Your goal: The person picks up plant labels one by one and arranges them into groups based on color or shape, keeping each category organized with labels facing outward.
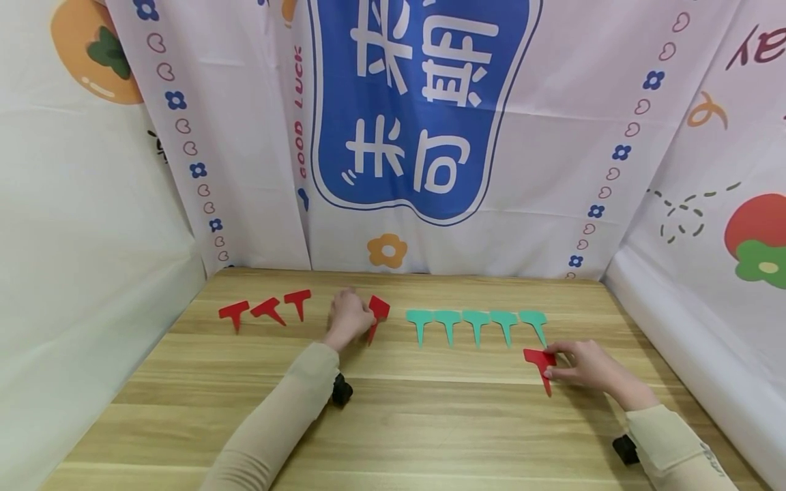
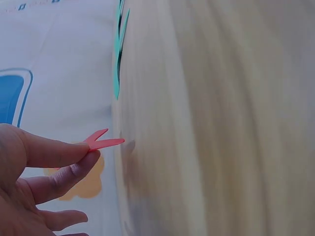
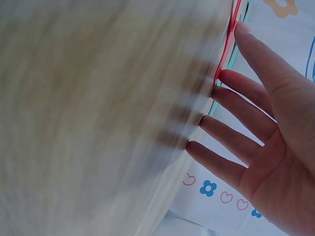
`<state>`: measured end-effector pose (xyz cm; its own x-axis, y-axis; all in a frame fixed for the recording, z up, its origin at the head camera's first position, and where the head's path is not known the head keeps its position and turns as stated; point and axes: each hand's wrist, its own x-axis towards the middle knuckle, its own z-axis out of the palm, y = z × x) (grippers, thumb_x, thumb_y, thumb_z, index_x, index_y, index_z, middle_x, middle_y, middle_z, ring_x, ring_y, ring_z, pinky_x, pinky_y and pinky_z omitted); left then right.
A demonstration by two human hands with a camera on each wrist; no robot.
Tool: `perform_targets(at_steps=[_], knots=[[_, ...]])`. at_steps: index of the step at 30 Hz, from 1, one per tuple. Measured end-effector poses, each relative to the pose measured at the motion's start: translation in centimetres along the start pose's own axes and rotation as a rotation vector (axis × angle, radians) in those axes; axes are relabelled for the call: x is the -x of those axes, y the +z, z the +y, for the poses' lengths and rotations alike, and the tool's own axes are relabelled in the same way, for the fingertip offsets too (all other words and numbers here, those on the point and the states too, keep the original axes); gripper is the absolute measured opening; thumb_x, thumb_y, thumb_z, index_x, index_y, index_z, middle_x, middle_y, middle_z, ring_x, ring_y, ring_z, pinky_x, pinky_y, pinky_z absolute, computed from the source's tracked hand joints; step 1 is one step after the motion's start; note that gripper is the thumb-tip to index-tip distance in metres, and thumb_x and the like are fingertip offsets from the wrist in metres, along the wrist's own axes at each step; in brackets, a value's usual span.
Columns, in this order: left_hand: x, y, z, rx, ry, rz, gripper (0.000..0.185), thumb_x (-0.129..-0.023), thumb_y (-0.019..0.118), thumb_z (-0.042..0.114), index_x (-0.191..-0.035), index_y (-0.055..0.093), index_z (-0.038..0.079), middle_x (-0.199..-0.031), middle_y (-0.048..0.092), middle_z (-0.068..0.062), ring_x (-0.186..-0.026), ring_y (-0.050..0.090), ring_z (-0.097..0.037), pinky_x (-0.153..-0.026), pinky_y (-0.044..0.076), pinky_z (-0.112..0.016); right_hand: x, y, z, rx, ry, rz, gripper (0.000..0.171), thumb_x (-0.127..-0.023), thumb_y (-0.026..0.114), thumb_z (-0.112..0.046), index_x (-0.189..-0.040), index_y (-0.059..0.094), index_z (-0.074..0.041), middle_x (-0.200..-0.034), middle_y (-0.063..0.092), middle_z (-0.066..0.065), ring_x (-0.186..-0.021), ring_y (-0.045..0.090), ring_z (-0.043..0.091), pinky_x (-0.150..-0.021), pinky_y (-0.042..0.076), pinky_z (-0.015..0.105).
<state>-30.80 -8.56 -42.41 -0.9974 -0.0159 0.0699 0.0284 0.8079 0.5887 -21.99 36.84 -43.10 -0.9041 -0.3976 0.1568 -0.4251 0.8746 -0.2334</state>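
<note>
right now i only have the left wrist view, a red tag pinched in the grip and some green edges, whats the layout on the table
Observer: Five green tags lie in a row, right of the left hand.
Operator: any other red ones
Observer: Three red tags lie left of that hand, near the table's far edge.
Operator: and the right hand
Observer: The right hand rests straight fingers on another red tag, just in front of the green row's right end.

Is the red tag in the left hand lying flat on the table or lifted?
Lifted: the left hand pinches the red tag, apparently clear of the table.
</note>
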Motion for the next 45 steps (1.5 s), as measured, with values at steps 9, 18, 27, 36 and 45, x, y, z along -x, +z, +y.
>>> perform_targets(at_steps=[9,18,27,36,45], knots=[[1.1,1.2,2.2,-0.003,0.074,0.013,0.026,-0.075,0.069,0.011,-0.050,0.061,0.011,-0.149,0.038,-0.018,-0.139,0.026,-0.040,-0.114,0.018,-0.056,0.0,0.1,0.1,0.005,-0.009,0.003,0.039,-0.076,0.077,-0.034,-0.104,0.070,-0.008,-0.100,0.072,0.010,-0.094,0.067,0.031,-0.081,0.053,0.048],[2.2,2.4,4.4,0.013,0.132,-0.011,0.020,-0.072,0.071,0.010,-0.054,0.064,0.012,-0.147,0.040,-0.019,-0.137,0.028,-0.043,-0.113,0.021,-0.056,0.0,0.1,0.0,0.011,-0.008,0.025,0.040,-0.076,0.078,-0.036,-0.104,0.070,-0.008,-0.099,0.072,0.011,-0.092,0.067,0.031,-0.080,0.053,0.048],[3.0,3.7,6.4,0.004,0.186,-0.052,0.030,-0.072,0.066,0.007,-0.045,0.056,0.011,-0.145,0.042,-0.020,-0.138,0.028,-0.042,-0.114,0.020,-0.052,0.0,0.1,0.0,0.006,0.000,0.014,0.039,-0.076,0.078,-0.033,-0.105,0.070,-0.007,-0.100,0.072,0.011,-0.093,0.067,0.031,-0.080,0.053,0.048],[3.6,5.0,7.8,0.015,0.220,-0.100,0.033,-0.072,0.061,0.002,-0.042,0.052,0.011,-0.147,0.038,-0.020,-0.140,0.024,-0.043,-0.116,0.014,-0.055,-0.1,0.1,0.0,-0.003,0.002,-0.002,0.040,-0.076,0.077,-0.035,-0.106,0.070,-0.008,-0.101,0.072,0.010,-0.095,0.067,0.031,-0.082,0.052,0.049],[4.6,6.0,9.6,0.027,0.232,-0.134,0.031,-0.070,0.054,-0.001,-0.042,0.047,0.011,-0.149,0.037,-0.019,-0.140,0.023,-0.042,-0.116,0.014,-0.055,0.0,0.0,-0.2,-0.004,0.003,0.004,0.039,-0.076,0.078,-0.033,-0.105,0.070,-0.008,-0.101,0.072,0.010,-0.095,0.066,0.031,-0.083,0.052,0.050]])
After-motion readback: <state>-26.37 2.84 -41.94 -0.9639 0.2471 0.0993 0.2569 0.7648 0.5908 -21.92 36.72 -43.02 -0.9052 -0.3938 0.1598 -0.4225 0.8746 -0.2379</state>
